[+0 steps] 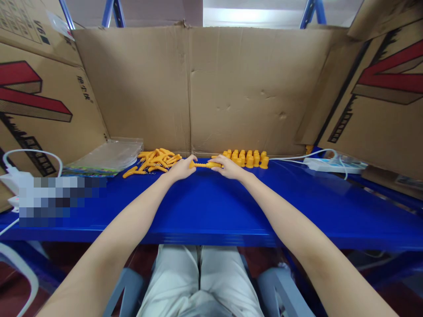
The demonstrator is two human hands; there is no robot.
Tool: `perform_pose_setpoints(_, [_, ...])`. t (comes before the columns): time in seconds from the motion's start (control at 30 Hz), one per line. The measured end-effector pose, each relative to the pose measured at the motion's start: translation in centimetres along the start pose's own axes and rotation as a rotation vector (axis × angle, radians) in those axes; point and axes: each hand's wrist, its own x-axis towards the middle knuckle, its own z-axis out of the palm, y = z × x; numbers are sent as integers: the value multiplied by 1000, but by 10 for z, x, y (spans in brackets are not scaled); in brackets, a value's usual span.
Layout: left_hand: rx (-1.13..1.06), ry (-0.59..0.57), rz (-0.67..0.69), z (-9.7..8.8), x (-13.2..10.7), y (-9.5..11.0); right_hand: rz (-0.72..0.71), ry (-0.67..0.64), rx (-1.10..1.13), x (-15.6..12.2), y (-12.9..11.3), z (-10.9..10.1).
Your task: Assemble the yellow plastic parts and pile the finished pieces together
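My left hand (183, 168) and my right hand (228, 168) face each other above the far middle of the table, each with its fingers closed on an orange plastic piece with a ridged rod (201, 165). The rod lies level between them, and its ends are partly hidden by my fingers. Just left of my left hand is a loose heap of orange plastic parts (152, 159) with ridged rods, some dark bits among them. Beyond my right hand, several orange cup-shaped pieces (250, 162) stand in rows.
Cardboard walls (251, 88) enclose the blue table (211, 207) at the back and sides. Clear plastic bags (109, 154) lie at the left. A white charger with a cable (16, 180) is near the left edge, and a white power strip (333, 164) at the right.
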Motion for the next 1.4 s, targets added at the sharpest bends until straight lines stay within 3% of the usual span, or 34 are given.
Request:
perform_pose_setpoints(0.17, [39,7,-16,-2,-1,3,35,-1,40,0,1,2])
perform_pose_setpoints(0.37, [79,0,-18,-7,-1,5,79,24,236,1,-4,1])
perform_pose_setpoints(0.67, [23,-20,-20,-3,2,-5,330,-8,592,-4,-3,-11])
perform_pose_setpoints(0.87, [44,19,-10,-4,0,-2,504,-115,813,-8,-13,-20])
perform_pose_setpoints(1.23, [-110,11,-11,-3,2,-4,651,-145,774,-5,-16,-12])
perform_pose_setpoints(1.4, [-116,0,-11,-1,4,-4,622,-200,873,-9,-17,-20])
